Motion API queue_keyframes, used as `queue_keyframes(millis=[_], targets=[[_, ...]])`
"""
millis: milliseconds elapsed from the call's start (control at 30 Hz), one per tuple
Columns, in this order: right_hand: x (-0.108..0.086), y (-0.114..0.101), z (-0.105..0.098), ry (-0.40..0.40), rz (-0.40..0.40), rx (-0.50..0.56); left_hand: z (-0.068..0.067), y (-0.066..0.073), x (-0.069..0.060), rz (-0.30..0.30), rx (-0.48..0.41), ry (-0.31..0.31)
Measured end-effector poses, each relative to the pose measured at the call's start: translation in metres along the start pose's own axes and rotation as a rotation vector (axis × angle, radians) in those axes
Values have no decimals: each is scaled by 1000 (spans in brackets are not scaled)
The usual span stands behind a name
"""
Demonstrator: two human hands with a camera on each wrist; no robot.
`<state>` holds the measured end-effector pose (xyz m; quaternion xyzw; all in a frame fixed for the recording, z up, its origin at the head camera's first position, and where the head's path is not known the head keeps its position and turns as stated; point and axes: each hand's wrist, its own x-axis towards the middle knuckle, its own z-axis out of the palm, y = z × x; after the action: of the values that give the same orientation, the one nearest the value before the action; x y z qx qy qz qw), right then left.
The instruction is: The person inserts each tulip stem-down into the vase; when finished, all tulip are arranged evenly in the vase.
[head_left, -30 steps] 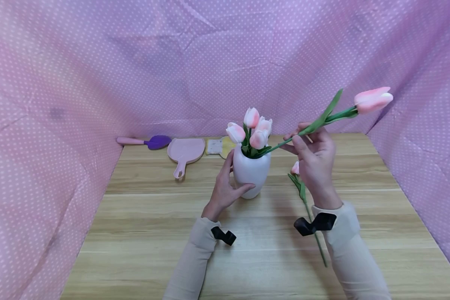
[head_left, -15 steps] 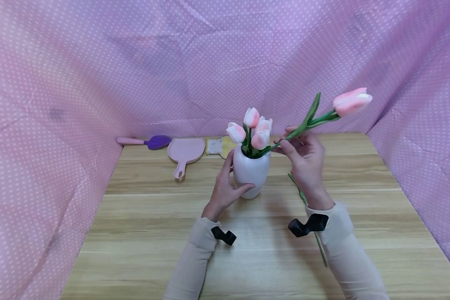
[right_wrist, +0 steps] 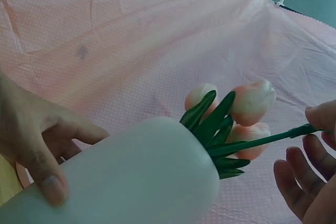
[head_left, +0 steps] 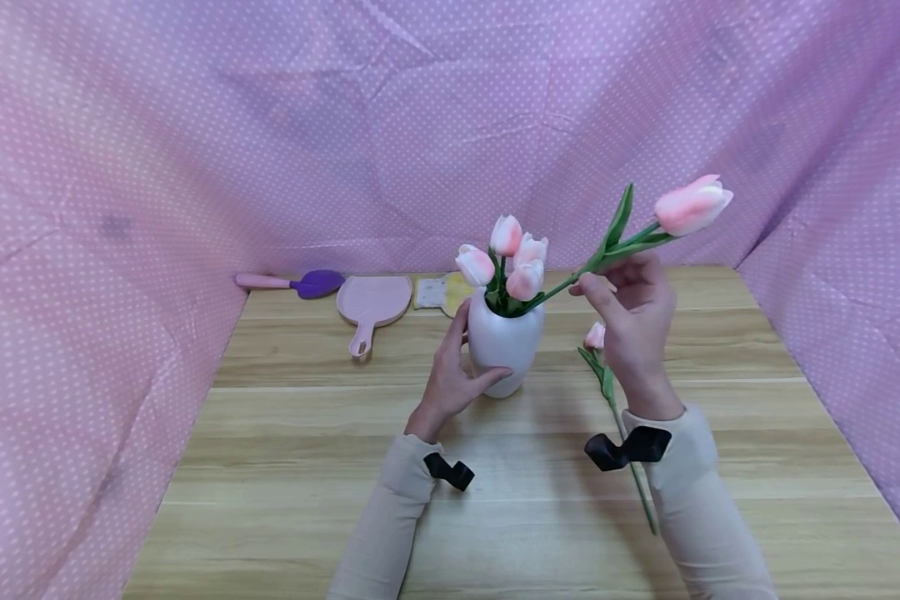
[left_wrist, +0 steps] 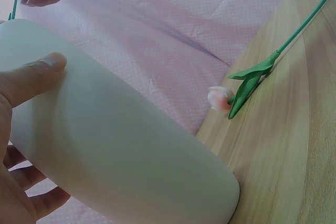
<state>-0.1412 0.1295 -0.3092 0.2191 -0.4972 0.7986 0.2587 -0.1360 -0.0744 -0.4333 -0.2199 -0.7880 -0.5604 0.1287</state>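
Observation:
A white vase [head_left: 506, 350] stands on the table, gripped round its left side by my left hand [head_left: 450, 379], thumb across the front. Several pink-and-white tulips [head_left: 525, 279] lean out of its mouth. My right hand [head_left: 633, 325] pinches the stem of another tulip [head_left: 692, 207] between thumb and fingers, right of the vase. That tulip slants, its bloom up to the right and its lower stem inside the vase mouth, as the right wrist view also shows along the green stem [right_wrist: 257, 141]. One more tulip [head_left: 607, 387] lies on the table beneath my right forearm, partly hidden.
At the table's back left lie a purple trowel [head_left: 318, 284] with a pink handle, a pink dustpan-shaped piece [head_left: 375, 300] and a yellow-and-white item [head_left: 442, 293] partly behind the vase. Pink dotted cloth [head_left: 420, 125] surrounds the wooden table [head_left: 307, 467] at the back and sides.
The tulip in my right hand has moved left and its stem has gone deeper into the vase. My right hand went left, then back right, gripping higher up the stem. My left hand stays put.

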Motion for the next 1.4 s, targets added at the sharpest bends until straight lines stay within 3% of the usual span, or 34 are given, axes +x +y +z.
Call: queue_keyframes(millis=[233, 633, 767, 1067, 1400], targets=[[3, -2, 2, 19, -35, 6, 0, 0, 0, -7, 2, -1], [-4, 6, 2, -32, 1, -66, 0, 1, 0, -26, -3, -6], [-7, 10, 2, -70, -12, -135, 0, 1, 0, -36, -9, -6], [-15, 18, 0, -85, -15, -412, 0, 1, 0, -36, -7, -6], [-18, 24, -3, -147, -3, -506, 0, 1, 0, -52, -4, -7]])
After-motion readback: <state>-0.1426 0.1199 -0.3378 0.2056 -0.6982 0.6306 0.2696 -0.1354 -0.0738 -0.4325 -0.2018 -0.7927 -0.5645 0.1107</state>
